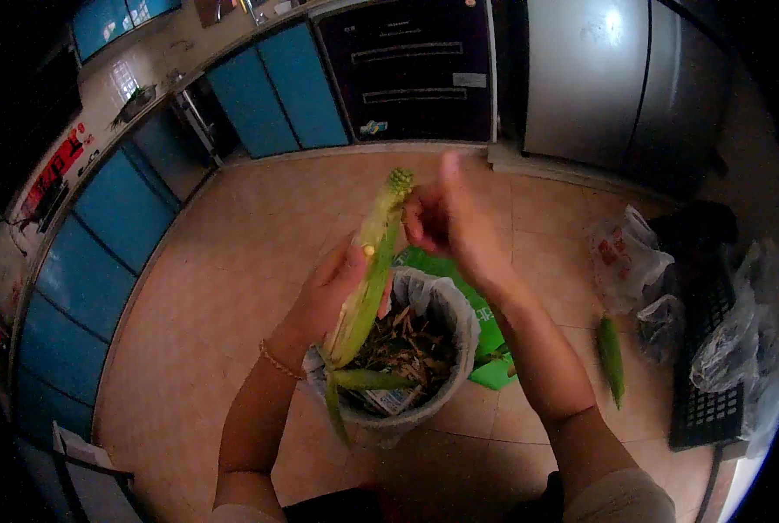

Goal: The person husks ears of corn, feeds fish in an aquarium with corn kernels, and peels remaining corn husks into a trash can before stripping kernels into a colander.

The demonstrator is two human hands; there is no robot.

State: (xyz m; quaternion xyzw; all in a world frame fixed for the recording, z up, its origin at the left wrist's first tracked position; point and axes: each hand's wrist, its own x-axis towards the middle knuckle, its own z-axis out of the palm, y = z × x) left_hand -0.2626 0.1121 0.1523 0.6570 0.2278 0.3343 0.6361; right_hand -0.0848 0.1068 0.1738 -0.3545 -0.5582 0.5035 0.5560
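Note:
A long green vegetable stalk [367,301] with a bumpy tip and leaves hanging at its lower end stands tilted over a lined bin [465,349]. Wrapped round its middle is my left hand [337,283]. Beside the tip, my right hand [455,218] is blurred, its thumb raised and its other fingers curled; whether they grip a bit of leaf cannot be made out. Brown scraps and peelings [411,336] lie inside the bin. Under the bin's right side is a green bag [491,336].
Another green vegetable [611,357] lies on the tiled floor at right, near plastic bags [625,253] and a black crate [707,383]. Blue cabinets [110,218] line the left. A dark appliance [407,78] and a silver refrigerator [585,78] stand at the back.

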